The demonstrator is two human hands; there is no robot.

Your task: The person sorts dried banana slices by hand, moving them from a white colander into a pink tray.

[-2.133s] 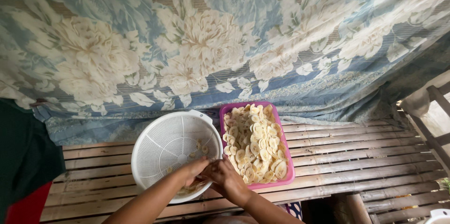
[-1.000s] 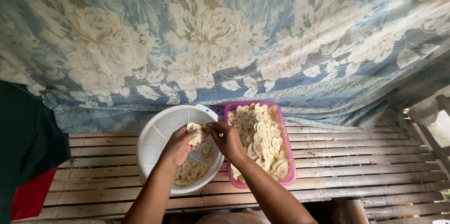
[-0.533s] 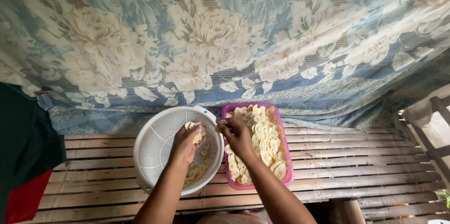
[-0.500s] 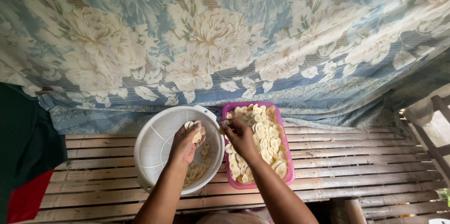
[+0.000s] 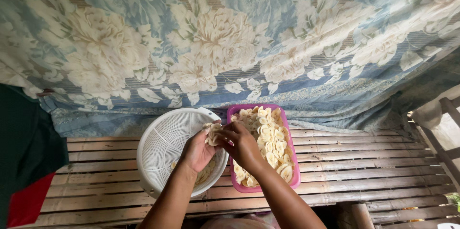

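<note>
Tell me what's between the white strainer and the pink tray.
Nothing lies between them: in the head view the white strainer and pink tray sit edge to edge, with both hands holding slices above that seam.

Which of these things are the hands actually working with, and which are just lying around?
In use:
left hand and right hand, holding pale slices
white colander
pink tray

Lying about:
floral cloth
slatted bench
red and dark fabric
</note>
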